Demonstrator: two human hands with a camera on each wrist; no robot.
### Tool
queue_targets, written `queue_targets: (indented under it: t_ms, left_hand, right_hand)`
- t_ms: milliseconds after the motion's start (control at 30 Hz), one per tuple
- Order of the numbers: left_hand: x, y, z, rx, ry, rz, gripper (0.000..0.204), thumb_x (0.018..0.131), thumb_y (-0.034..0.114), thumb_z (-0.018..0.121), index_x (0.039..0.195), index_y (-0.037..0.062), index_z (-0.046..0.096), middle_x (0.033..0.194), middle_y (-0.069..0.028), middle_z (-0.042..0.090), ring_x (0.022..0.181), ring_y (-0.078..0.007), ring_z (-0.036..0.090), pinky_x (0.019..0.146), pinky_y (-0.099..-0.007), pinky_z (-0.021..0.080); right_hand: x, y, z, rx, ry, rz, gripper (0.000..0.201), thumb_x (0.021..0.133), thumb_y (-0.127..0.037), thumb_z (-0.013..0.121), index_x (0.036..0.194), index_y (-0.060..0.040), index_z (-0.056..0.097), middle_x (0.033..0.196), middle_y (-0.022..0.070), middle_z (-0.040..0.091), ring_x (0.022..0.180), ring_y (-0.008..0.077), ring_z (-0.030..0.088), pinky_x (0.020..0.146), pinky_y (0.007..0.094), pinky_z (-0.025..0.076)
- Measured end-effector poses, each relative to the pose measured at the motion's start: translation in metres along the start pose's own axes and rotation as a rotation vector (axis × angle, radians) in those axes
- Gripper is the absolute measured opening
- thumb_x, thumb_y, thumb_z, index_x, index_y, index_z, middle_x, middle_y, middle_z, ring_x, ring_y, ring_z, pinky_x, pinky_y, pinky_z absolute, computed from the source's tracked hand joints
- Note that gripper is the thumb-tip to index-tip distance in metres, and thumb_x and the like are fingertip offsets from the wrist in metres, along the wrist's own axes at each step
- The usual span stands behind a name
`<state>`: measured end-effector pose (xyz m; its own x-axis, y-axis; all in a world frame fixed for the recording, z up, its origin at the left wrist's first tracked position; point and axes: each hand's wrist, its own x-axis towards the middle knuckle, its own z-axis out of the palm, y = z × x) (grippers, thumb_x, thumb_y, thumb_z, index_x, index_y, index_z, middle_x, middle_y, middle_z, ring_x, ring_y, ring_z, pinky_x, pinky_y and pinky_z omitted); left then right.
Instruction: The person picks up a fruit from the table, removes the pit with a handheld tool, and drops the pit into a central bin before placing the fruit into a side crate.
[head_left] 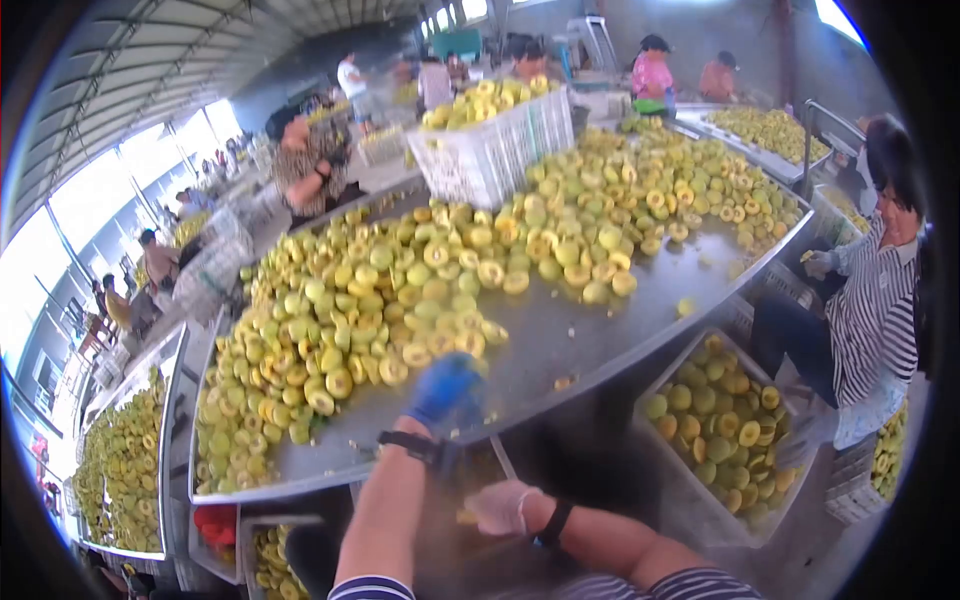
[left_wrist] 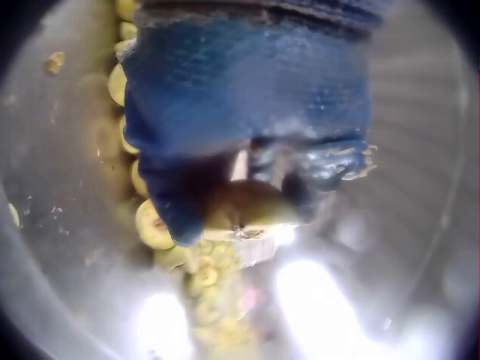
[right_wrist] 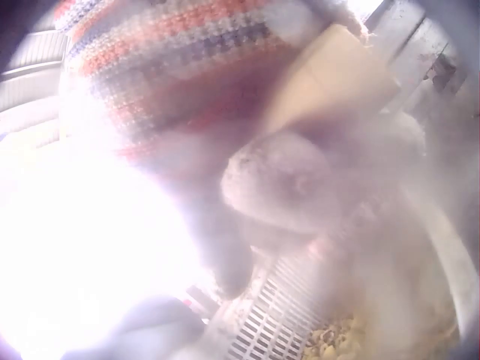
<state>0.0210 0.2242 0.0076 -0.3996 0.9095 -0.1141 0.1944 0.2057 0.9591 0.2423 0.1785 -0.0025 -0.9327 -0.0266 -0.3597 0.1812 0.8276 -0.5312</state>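
Observation:
My left hand, in a blue glove (head_left: pixel 445 388) (left_wrist: pixel 247 97), is over the near edge of the metal table (head_left: pixel 400 462). Between its thumb and fingers it pinches a yellow-green fruit (left_wrist: pixel 251 210), clearest in the left wrist view. My right hand, in a whitish glove (head_left: pixel 503 507) (right_wrist: pixel 300 180), is lower and nearer my body, with its fingers curled round a tan, flat-sided piece (right_wrist: pixel 334 75). Blur hides the rest of that piece. Fruit halves (head_left: pixel 340 330) lie heaped on the table just beyond my left hand.
A white crate (head_left: pixel 490 150) full of fruit stands on the table. Another fruit-filled crate (head_left: pixel 655 450) is at the right, by a seated person in stripes (head_left: pixel 875 310). More crates are at the lower left, and other people work around farther tables.

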Motion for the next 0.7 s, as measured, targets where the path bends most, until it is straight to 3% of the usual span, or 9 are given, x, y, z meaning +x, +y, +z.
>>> queue_targets:
  t_ms: [33,67,100,133,200,367,533,600,700]
  left_hand:
    - [-0.012,-0.008,-0.019,-0.525,0.045,-0.03,0.057,0.077,0.01,0.071,0.132,0.0069,0.055,0.126,-0.0152,0.062,0.111,-0.0278,0.062,0.091,-0.0361,0.052]
    - [-0.048,0.021,-0.026,-0.052,0.13,0.437,0.058,0.079,0.008,0.073,0.134,0.008,0.055,0.12,-0.0068,0.067,0.102,-0.0198,0.066,0.09,-0.0313,0.053]
    - [-0.067,0.023,-0.043,0.714,0.407,0.666,0.061,0.079,0.007,0.074,0.136,0.0058,0.053,0.125,-0.0053,0.065,0.106,-0.0177,0.065,0.092,-0.0294,0.052]
    - [-0.087,0.03,-0.055,0.671,0.317,0.541,0.061,0.081,0.011,0.074,0.136,0.0035,0.052,0.128,-0.0035,0.065,0.107,-0.015,0.065,0.091,-0.0273,0.051]
    - [-0.111,0.004,-0.074,-1.048,-0.172,0.226,0.057,0.093,0.041,0.06,0.137,0.0048,0.051,0.122,-0.0175,0.064,0.096,-0.0224,0.067,0.076,-0.0332,0.055]
    - [-0.161,0.002,-0.058,-0.794,0.256,0.106,0.059,0.102,0.049,0.04,0.132,0.0008,0.053,0.108,-0.018,0.067,0.088,-0.0206,0.066,0.071,-0.0309,0.056]
    - [-0.18,-0.004,-0.052,-0.539,0.317,0.395,0.05,0.105,0.039,0.037,0.126,-0.0029,0.054,0.109,-0.0156,0.065,0.094,-0.0204,0.066,0.084,-0.0311,0.054]
    - [-0.182,-0.014,-0.063,-0.401,0.321,0.371,0.04,0.106,0.028,0.041,0.128,-0.003,0.051,0.124,-0.0186,0.059,0.1,-0.0246,0.066,0.088,-0.0347,0.055]
    - [-0.182,-0.018,-0.066,-0.554,0.396,0.306,0.033,0.103,0.025,0.047,0.121,-0.0003,0.057,0.115,-0.015,0.064,0.096,-0.0215,0.066,0.088,-0.0324,0.052]
  right_hand:
    - [-0.002,0.002,0.001,0.059,0.109,0.014,0.021,0.087,-0.022,0.054,0.095,-0.0073,0.067,0.087,0.0181,0.069,0.084,0.036,0.067,0.07,0.0468,0.052]
    - [0.002,0.008,0.003,0.05,0.156,-0.06,0.025,0.089,-0.025,0.052,0.098,-0.0068,0.066,0.085,0.0181,0.068,0.08,0.0365,0.067,0.067,0.0469,0.052]
    - [-0.014,-0.009,-0.022,0.008,0.303,-0.093,0.027,0.087,-0.028,0.057,0.101,-0.0066,0.065,0.082,0.0183,0.067,0.078,0.0377,0.066,0.068,0.0457,0.053]
    - [0.008,0.006,0.001,0.181,0.434,-0.057,0.034,0.084,-0.032,0.065,0.106,-0.0068,0.064,0.083,0.019,0.068,0.08,0.0383,0.066,0.069,0.0459,0.054]
    - [0.021,-0.009,-0.014,0.336,0.481,0.099,0.04,0.082,-0.032,0.07,0.111,-0.0058,0.062,0.091,0.0211,0.069,0.087,0.0396,0.066,0.074,0.0459,0.053]
    - [0.043,-0.042,-0.035,0.647,0.66,-0.033,0.035,0.085,-0.024,0.067,0.112,-0.0034,0.061,0.098,0.0219,0.068,0.095,0.0409,0.064,0.082,0.0438,0.052]
    - [0.075,-0.064,-0.036,0.472,0.613,-0.056,0.026,0.086,-0.017,0.064,0.109,-0.0037,0.061,0.095,0.0209,0.067,0.094,0.0397,0.064,0.082,0.0436,0.051]
    - [0.086,-0.063,-0.029,0.364,0.573,-0.013,0.023,0.088,-0.016,0.06,0.107,-0.0036,0.062,0.094,0.0199,0.068,0.092,0.0389,0.064,0.08,0.0435,0.052]
    - [0.098,-0.068,-0.028,0.338,0.484,0.041,0.022,0.088,-0.014,0.059,0.107,-0.0033,0.062,0.092,0.0191,0.068,0.09,0.0383,0.065,0.079,0.0428,0.053]
